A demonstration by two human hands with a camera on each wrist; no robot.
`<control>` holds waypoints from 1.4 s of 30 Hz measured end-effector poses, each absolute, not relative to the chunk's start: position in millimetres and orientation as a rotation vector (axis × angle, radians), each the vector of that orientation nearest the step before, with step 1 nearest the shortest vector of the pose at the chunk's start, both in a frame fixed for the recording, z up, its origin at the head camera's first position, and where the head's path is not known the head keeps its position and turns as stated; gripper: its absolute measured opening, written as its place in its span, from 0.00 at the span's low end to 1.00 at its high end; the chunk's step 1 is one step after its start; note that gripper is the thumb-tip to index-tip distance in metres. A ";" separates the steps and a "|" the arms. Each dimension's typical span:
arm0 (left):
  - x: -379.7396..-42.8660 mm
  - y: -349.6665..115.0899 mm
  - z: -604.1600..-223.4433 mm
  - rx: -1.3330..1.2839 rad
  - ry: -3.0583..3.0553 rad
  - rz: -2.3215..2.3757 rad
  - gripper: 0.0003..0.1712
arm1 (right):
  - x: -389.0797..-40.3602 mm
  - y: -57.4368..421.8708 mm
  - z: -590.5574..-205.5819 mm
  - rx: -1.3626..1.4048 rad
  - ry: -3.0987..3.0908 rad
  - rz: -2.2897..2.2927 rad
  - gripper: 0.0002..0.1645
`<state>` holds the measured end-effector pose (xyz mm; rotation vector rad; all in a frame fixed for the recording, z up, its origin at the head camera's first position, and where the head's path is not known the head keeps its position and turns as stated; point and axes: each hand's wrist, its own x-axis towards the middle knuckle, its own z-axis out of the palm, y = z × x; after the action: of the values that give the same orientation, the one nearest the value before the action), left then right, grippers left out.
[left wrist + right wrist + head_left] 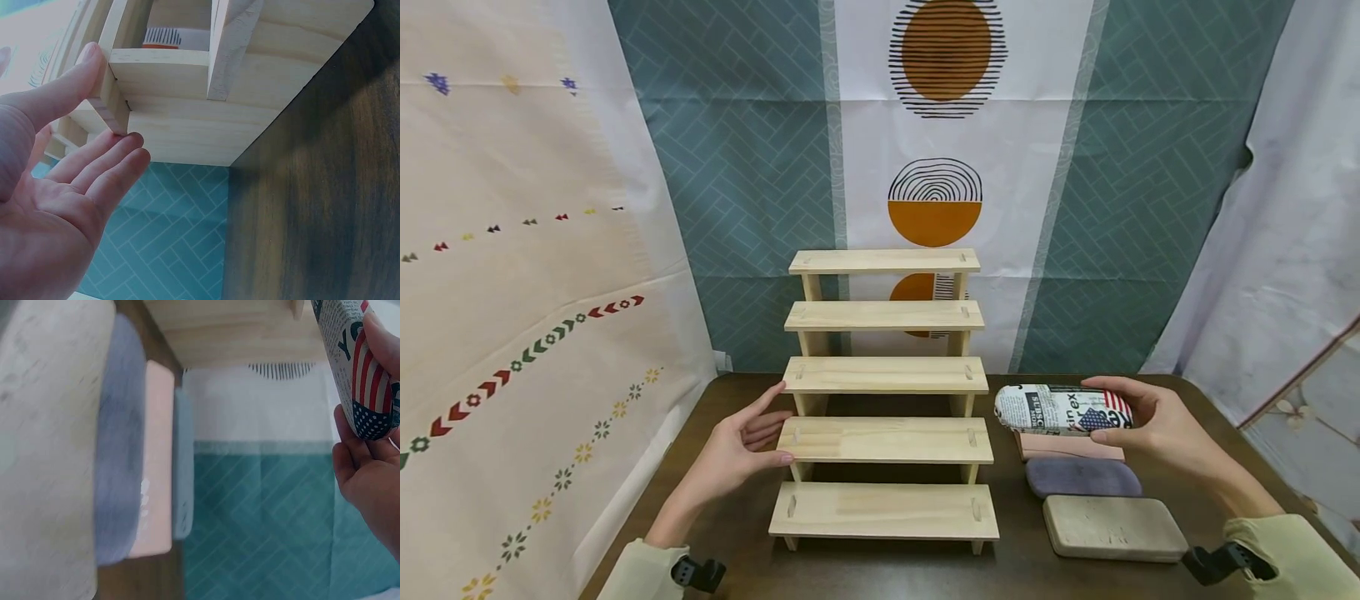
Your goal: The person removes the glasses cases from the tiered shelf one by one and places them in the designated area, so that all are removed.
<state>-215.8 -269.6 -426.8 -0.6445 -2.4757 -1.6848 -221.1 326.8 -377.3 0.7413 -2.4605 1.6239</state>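
Observation:
A five-tier wooden step shelf stands upright on the brown table. My left hand is at its left side and grips the end of a lower step, thumb on one face and fingertips against the other in the left wrist view. To the right of the shelf, my right hand holds an eyeglass case by its right end, between thumb and fingers. The case is rounded and long, with newspaper print and a flag pattern. It is raised above the table, lying roughly level.
Below the held case lie a pink case, a blue-purple case and a beige case, in a row on the table. A light blue case shows beyond the pink one. Patterned cloths hang behind and at both sides.

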 end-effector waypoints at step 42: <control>-216.9 -270.0 -427.5 -0.650 -2.480 -1.688 0.60 | -201.7 480.9 -461.7 0.335 -2.683 1.511 0.35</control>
<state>-216.9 -270.0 -427.5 -0.6498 -2.4802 -1.6879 -201.7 480.9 -461.7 0.3354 -2.6825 1.5109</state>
